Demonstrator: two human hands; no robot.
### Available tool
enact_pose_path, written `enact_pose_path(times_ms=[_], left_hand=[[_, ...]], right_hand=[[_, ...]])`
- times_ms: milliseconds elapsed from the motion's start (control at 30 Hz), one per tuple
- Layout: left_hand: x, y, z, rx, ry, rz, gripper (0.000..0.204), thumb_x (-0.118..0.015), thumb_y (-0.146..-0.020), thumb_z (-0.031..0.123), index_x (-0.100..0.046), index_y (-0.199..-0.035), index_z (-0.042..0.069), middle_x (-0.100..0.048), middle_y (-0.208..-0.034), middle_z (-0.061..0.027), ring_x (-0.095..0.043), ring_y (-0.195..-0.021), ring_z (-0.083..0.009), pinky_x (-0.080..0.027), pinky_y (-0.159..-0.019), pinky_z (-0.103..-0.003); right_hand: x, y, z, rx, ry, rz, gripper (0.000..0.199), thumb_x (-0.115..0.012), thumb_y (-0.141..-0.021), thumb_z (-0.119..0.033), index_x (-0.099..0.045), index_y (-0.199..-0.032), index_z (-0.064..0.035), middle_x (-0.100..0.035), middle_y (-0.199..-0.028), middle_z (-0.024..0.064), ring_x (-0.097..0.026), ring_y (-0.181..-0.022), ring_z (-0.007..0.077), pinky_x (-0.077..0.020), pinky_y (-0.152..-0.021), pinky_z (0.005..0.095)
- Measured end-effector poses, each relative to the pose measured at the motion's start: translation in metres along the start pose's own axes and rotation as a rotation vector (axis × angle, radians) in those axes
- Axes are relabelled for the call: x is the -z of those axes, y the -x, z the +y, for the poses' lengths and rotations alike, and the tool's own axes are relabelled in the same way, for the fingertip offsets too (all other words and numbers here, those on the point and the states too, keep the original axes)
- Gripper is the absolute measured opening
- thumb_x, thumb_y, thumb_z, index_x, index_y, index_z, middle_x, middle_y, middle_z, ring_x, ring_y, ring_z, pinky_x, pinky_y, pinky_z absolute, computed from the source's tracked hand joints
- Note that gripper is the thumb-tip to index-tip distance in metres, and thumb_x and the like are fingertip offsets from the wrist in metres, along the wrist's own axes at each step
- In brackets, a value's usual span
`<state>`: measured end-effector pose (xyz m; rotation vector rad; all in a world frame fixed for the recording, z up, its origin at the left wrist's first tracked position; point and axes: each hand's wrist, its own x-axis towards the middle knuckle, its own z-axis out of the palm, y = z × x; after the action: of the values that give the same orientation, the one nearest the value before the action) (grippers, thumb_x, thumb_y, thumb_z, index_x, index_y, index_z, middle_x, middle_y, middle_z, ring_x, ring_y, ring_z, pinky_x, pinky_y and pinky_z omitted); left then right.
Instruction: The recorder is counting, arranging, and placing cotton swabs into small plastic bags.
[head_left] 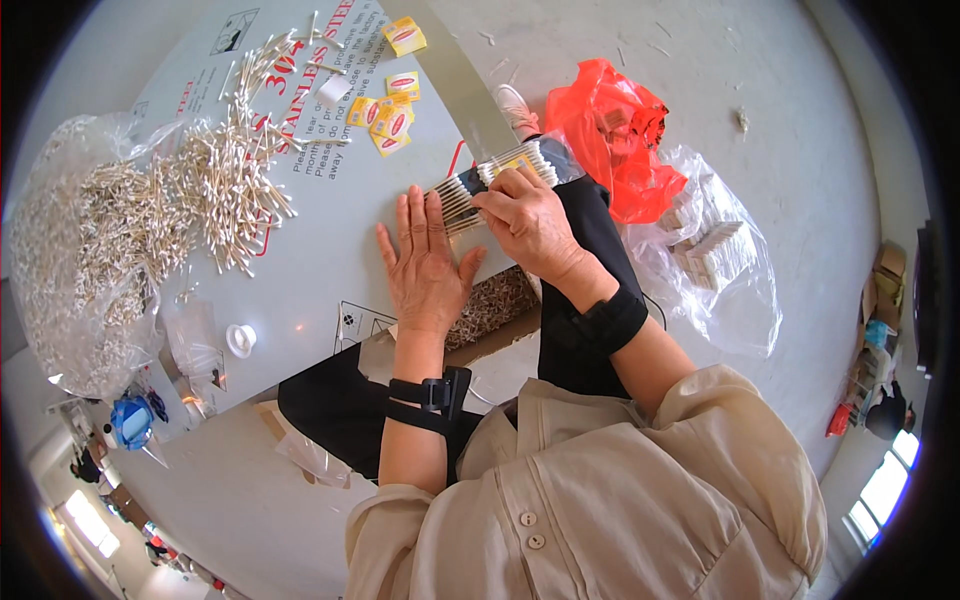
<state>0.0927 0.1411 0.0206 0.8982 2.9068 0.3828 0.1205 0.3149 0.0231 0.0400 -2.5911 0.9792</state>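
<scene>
My left hand (425, 262) lies flat near the table's edge, fingers stretched out and its fingertips beside a row of cotton swabs (458, 207). Curled in a pinch at the right end of that row is my right hand (535, 225); what its fingertips hold, if anything, is hidden. Just beyond its knuckles, a second group of cotton swabs with a yellow card (520, 163) lies in clear plastic over my leg. Several small yellow cards (393, 118) are scattered farther up the table.
Loose cotton swabs (235, 180) spill from a large clear bag (75, 250) on the table's left. A small white round container (240, 340) stands near the front edge. Below is a box of swabs (495, 305). A red bag (610, 125) and a clear bag of white packs (715, 250) lie right.
</scene>
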Motion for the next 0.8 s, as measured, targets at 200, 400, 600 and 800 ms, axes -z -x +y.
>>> enact_pose_path(times_ms=[200,400,600,800], left_hand=[[-0.0004,0.0002,-0.0004,0.001,0.004,0.003,0.088,-0.060,-0.087,0.053,-0.024,-0.152,0.004,-0.023,-0.159,-0.0151,-0.017,-0.149,-0.0305,-0.010,-0.118,-0.056],[0.0008,0.0007,-0.0009,0.000,0.015,0.003,0.087,-0.058,-0.089,0.053,-0.024,-0.152,0.004,-0.023,-0.159,-0.0152,-0.017,-0.149,-0.0306,-0.009,-0.118,-0.056],[0.0005,0.0009,-0.0008,0.002,0.022,0.005,0.086,-0.057,-0.089,0.053,-0.024,-0.152,0.004,-0.023,-0.159,-0.0152,-0.017,-0.149,-0.0306,-0.009,-0.118,-0.056],[-0.0001,0.0010,-0.0009,0.004,0.017,0.011,0.086,-0.057,-0.089,0.054,-0.024,-0.152,0.005,-0.023,-0.159,-0.0148,-0.017,-0.149,-0.0302,-0.010,-0.118,-0.056]], right_hand=[[0.0042,-0.0026,-0.0026,0.006,0.040,-0.057,0.016,-0.068,-0.073,-0.002,-0.069,-0.088,-0.0068,-0.058,-0.084,0.0071,-0.059,-0.085,0.0280,-0.0503,-0.076,0.0379],[0.0029,-0.0038,0.0002,0.037,0.033,-0.077,0.011,-0.067,-0.074,-0.003,-0.067,-0.085,-0.0063,-0.058,-0.083,0.0078,-0.059,-0.085,0.0286,-0.0500,-0.076,0.0382],[0.0017,-0.0072,-0.0046,-0.012,0.050,-0.029,0.015,-0.067,-0.077,-0.004,-0.068,-0.092,-0.0069,-0.059,-0.083,0.0090,-0.060,-0.083,0.0304,-0.0509,-0.073,0.0398],[-0.0002,-0.0094,-0.0056,-0.034,0.065,-0.043,0.019,-0.065,-0.078,-0.004,-0.070,-0.096,-0.0082,-0.060,-0.083,0.0092,-0.061,-0.083,0.0305,-0.0516,-0.073,0.0402]])
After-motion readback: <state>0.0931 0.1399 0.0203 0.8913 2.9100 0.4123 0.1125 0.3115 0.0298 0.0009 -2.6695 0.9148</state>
